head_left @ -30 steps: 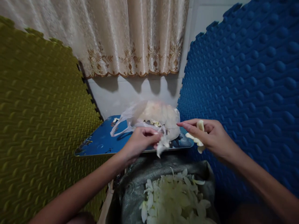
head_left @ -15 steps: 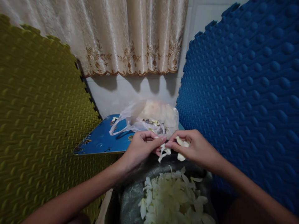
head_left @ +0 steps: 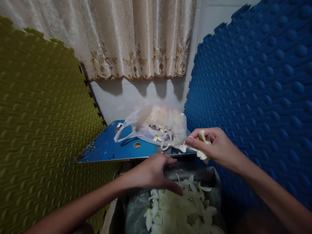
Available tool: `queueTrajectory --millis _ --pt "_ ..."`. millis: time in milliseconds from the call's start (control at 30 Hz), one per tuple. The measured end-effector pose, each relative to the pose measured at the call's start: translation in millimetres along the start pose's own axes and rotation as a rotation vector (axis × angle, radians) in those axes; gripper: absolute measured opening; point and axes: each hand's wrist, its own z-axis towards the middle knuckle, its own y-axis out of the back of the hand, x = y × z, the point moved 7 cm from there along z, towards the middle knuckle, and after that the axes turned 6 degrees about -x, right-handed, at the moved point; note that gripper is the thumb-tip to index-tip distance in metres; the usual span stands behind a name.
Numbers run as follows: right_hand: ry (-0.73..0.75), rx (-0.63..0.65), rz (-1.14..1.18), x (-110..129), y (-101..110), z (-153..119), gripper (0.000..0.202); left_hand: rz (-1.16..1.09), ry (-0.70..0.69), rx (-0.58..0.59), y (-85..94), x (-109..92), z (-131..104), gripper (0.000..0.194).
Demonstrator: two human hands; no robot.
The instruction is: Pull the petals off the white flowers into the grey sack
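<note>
My right hand is closed on a small bunch of white flowers, pinched between thumb and fingers over the right front edge of the blue tabletop. Lower and to the left, my left hand has its thumb and fingers apart, with nothing visible in it. It hangs over the back of a heap of loose white flowers and petals. The heap lies in a container lined with a dark grey-green plastic bag. Whether the left thumb touches the petals I cannot tell.
On the blue tabletop lies an open white plastic bag with flowers inside. One yellow-centred flower rests by its mouth. A yellow-green foam mat stands left, a blue foam mat right. Behind hangs a beige curtain.
The hands have parted. My left hand has let go of the flower piece and moved down over the heap, opening. My right hand has moved right and slightly up, keeping white flowers.
</note>
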Motion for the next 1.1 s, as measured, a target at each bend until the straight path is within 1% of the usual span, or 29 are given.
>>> queueTrajectory --millis 33,67,133,200,267,333,400,467,533,633,667,733,800,833,933,967,1033,1067,1100 --pt "0.0 0.0 0.008 0.1 -1.1 -0.4 0.029 0.044 -0.043 -0.026 4.9 -8.2 -2.1 0.054" --pt "-0.001 0.004 0.018 0.3 -2.4 -0.8 0.028 0.071 -0.077 -0.042 9.9 -16.6 -3.6 0.058" --pt "-0.001 0.014 0.042 1.1 -4.9 -1.6 0.028 0.039 -0.132 -0.074 20.0 -33.9 -5.8 0.058" --pt "-0.002 0.021 0.064 3.1 -8.1 -2.9 0.028 -0.029 -0.226 -0.148 29.5 -52.1 -9.5 0.053" --pt "0.001 0.031 0.091 6.7 -12.8 -5.0 0.027 -0.022 -0.349 -0.251 35.0 -68.2 -16.5 0.045" --pt "-0.005 0.043 0.134 10.5 -18.7 -7.6 0.026 0.061 -0.45 -0.325 33.4 -78.9 -24.4 0.036" --pt "-0.033 0.054 0.192 12.1 -24.8 -10.2 0.026 0.141 -0.506 -0.383 30.1 -83.8 -29.8 0.028" --pt "-0.079 0.049 0.254 10.3 -29.5 -12.0 0.028 0.176 -0.524 -0.437 29.2 -84.7 -32.0 0.019" --pt "-0.116 0.025 0.303 6.5 -31.9 -12.8 0.031 0.169 -0.514 -0.478 30.7 -83.1 -31.7 0.011" --pt "-0.153 -0.01 0.351 -0.5 -32.2 -12.8 0.034 0.108 -0.467 -0.472 32.1 -78.2 -27.5 0.008" --pt "-0.169 0.002 0.376 -2.4 -32.9 -12.7 0.033 0.07 -0.451 -0.465 32.9 -76.2 -25.7 0.007" --pt "-0.215 0.071 0.447 -5.2 -36.4 -13.0 0.027 -0.038 -0.411 -0.46 36.2 -70.7 -21.4 0.003" --pt "-0.244 0.116 0.493 -6.0 -36.8 -12.4 0.023 -0.178 -0.345 -0.479 42.3 -61.7 -15.7 0.004" --pt "-0.25 0.104 0.496 -6.6 -34.6 -11.4 0.023 -0.252 -0.307 -0.503 46.2 -56.2 -12.9 0.006" --pt "-0.247 0.002 0.476 -10.0 -24.7 -7.5 0.027 -0.404 -0.219 -0.555 53.7 -42.0 -6.2 0.01" --pt "-0.249 0.001 0.476 -11.1 -24.5 -6.9 0.03 -0.419 -0.205 -0.553 53.6 -39.5 -4.8 0.011" --pt "-0.243 0.052 0.471 -11.5 -28.9 -6.9 0.039 -0.414 -0.182 -0.503 48.5 -37.2 -3.1 0.012" --pt "-0.225 0.08 0.461 -10.4 -31.5 -7.2 0.04 -0.404 -0.168 -0.473 44.6 -36.6 -3.1 0.012" --pt "-0.2 0.092 0.445 -8.6 -33.2 -7.6 0.037 -0.395 -0.156 -0.447 40.7 -36.3 -3.6 0.012"
